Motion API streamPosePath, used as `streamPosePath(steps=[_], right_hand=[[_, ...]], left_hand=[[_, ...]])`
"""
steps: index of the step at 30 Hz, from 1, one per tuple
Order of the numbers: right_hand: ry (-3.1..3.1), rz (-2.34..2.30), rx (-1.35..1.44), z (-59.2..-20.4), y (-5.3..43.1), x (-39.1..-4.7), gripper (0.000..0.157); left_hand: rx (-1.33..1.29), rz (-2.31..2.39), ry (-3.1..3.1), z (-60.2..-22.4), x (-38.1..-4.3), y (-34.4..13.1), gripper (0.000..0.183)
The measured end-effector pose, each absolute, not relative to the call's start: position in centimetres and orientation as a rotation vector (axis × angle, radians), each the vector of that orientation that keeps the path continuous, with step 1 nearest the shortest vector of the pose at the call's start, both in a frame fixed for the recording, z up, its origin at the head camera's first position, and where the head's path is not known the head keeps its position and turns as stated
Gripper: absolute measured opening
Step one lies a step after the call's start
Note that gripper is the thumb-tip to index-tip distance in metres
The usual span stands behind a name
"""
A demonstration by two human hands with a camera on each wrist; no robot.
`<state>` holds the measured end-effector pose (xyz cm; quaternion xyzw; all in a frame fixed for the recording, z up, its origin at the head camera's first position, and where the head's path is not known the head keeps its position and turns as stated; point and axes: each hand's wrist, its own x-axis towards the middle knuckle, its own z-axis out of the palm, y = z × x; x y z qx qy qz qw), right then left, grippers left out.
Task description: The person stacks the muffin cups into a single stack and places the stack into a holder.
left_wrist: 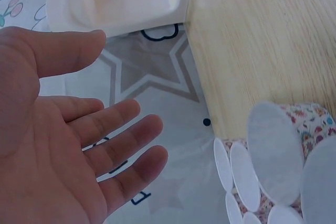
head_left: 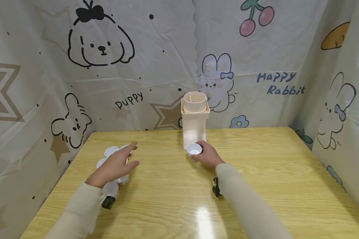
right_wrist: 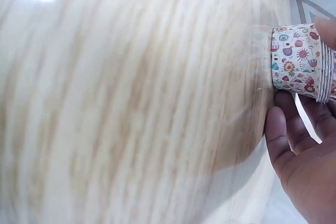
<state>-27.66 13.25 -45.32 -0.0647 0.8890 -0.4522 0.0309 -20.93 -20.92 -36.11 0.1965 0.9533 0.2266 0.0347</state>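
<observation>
My right hand point(head_left: 208, 154) grips a nested stack of small paper cups point(head_left: 194, 150), mouths up, just in front of a cream plastic cup dispenser point(head_left: 194, 124). In the right wrist view the stack point(right_wrist: 295, 59) shows a flower print and several rims; thumb and fingers lie on opposite sides of it, its base close to the wooden table. My left hand point(head_left: 115, 166) is held over a group of paper cups point(head_left: 110, 189) at the table's left, its fingers spread and nothing in them. The left wrist view shows the palm point(left_wrist: 52, 161) and these cups' white mouths point(left_wrist: 273, 153).
The dispenser has a round tube point(head_left: 195, 101) on top and a hollow lower front; it stands at the back edge of the wooden table point(head_left: 161, 199). A cloth point(head_left: 155, 66) printed with cartoon animals hangs behind and at both sides.
</observation>
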Motion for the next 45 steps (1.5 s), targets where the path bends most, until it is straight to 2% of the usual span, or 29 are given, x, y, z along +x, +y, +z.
streamPosePath(steps=[15,23,30,45], right_hand=[[2.719,-1.395,-0.162,-46.1,13.4,-27.6,0.06],[2.7,-1.421,-0.161,-46.2,13.2,-27.7,0.062],[2.662,-1.451,-0.169,-46.0,13.4,-27.6,0.062],[2.623,-1.507,-0.151,-46.5,14.3,-28.3,0.063]], left_hand=[[0.559,0.678,3.089,-36.9,-20.7,-24.3,0.045],[0.455,0.685,3.129,-37.1,-19.8,-26.7,0.045],[0.507,0.636,3.185,-37.9,-18.8,-27.5,0.037],[0.672,0.464,3.328,-39.5,-16.2,-27.4,0.034]])
